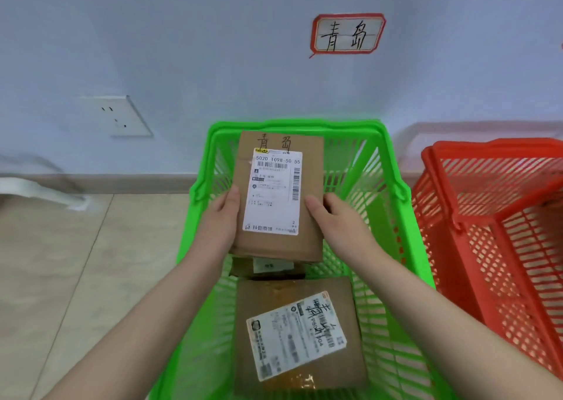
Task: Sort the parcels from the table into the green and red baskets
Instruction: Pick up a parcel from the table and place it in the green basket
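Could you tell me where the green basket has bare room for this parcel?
In the green plastic basket, bare mesh shows beyond the small brown parcel, right of the held cardboard parcel; the large labelled cardboard box crowds the near end.

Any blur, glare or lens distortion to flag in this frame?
Head view: soft even light, no hard shadows; held parcel label sharp, lower parcel label blurred, its tape slightly shiny; wide-angle bending skews the wall socket and red basket.

I count three parcels: a top parcel [280, 192], a half-hidden parcel [268, 267] and a near parcel [297, 332]. Two baskets stand here, a green basket [298, 124] and a red basket [499, 145]. I see my left hand [222, 216] and right hand [332, 216], one wall label [347, 34], one socket [122, 116].
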